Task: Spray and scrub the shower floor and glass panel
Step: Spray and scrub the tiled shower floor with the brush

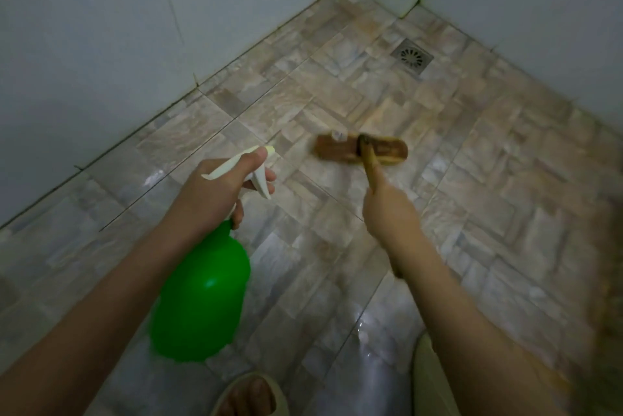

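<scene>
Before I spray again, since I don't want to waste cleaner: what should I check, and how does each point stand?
1. Left hand grips the spray bottle at its neck, finger at the trigger: ok.
2. Nozzle aims at the floor tiles near the brush head: ok.
3. Right hand grips the brush handle: ok.
4. Brush head down on the floor: ok, though blurred.
5. Drain uncovered: ok.
6. Liquid left in the opaque bottle: cannot tell.
</scene>
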{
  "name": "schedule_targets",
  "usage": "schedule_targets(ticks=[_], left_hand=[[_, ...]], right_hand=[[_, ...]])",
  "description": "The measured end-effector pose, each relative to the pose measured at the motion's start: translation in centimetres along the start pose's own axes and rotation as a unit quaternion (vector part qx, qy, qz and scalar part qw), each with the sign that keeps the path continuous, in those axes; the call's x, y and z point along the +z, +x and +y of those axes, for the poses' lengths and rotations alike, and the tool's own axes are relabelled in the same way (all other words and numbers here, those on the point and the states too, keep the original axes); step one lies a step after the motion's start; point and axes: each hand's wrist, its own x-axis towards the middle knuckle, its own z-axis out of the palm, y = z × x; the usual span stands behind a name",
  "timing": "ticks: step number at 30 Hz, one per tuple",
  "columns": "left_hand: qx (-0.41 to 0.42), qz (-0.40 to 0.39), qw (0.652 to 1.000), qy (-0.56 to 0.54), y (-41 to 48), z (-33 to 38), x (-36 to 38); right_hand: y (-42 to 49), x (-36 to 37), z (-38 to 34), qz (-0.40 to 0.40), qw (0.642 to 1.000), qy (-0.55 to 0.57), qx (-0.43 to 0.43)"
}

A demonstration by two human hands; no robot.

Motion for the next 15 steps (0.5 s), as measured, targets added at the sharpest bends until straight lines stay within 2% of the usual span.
schedule_targets(ticks=[3,7,9,13,15], left_hand=[[0.011,-0.022,0.999,0.021,0.6,0.4,1.4],[0.008,-0.05,0.999,0.014,1.4,1.3,3.3],[0.007,-0.058,0.998,0.019,1.9,1.5,4.1],[0.011,-0.06,0.998,-0.008,2.8,2.2,4.9],[0.008,-0.055,0.998,-0.012,3.3,2.3,4.7]], right_hand=[[0.9,-1.7,1.4,-0.04,0.999,-0.021,0.025],[-8.6,-1.4,2.8,-0.072,0.994,0.002,0.082],[-6.2,-1.5,2.4,-0.064,0.995,0.013,0.069],[5.8,-3.6,1.5,-0.027,0.998,0.024,0.048],[7.2,-4.8,2.0,-0.048,0.998,0.008,0.039]])
